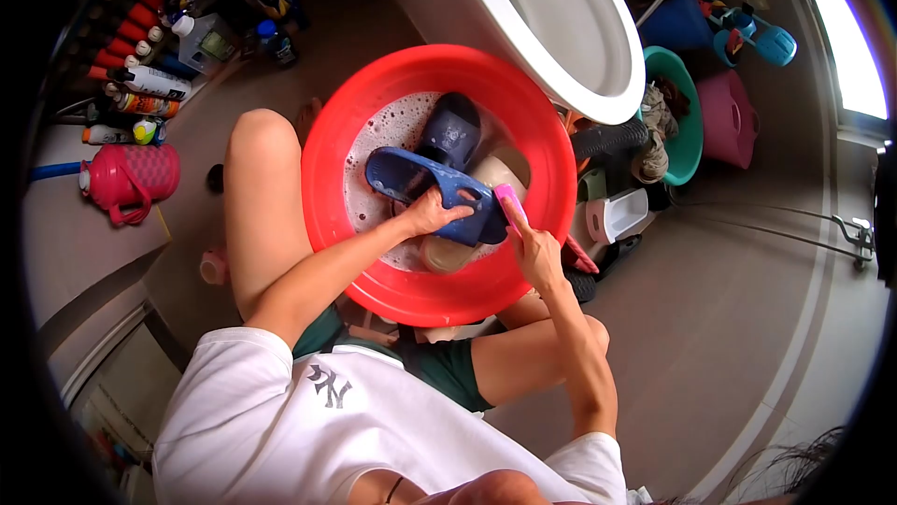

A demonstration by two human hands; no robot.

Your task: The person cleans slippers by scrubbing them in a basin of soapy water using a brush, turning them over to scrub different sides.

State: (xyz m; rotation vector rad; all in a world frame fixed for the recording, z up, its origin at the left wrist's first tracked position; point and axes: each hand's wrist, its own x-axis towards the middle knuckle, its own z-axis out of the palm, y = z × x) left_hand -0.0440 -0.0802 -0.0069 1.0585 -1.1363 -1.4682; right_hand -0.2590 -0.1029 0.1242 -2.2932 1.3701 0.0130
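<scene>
My left hand (432,213) is closed around the strap of a blue slide slipper (397,173), holding it over a red basin (322,131) of foamy water. In my right hand (537,257) is a pink scrubbing brush (505,195), its end against the sole end of the blue slipper; the bristles are hidden. A dark slipper (452,127) lies in the suds (378,131) behind the blue one. Beige slippers (447,255) are partly under it in the water.
A white toilet (612,99) stands just beyond the basin. To the right are a teal tub (693,155) with cloths, a pink bucket (729,117), a white dish (621,215) and several shoes. Bottles (159,83) and a pink watering can or jug (135,176) line the left side.
</scene>
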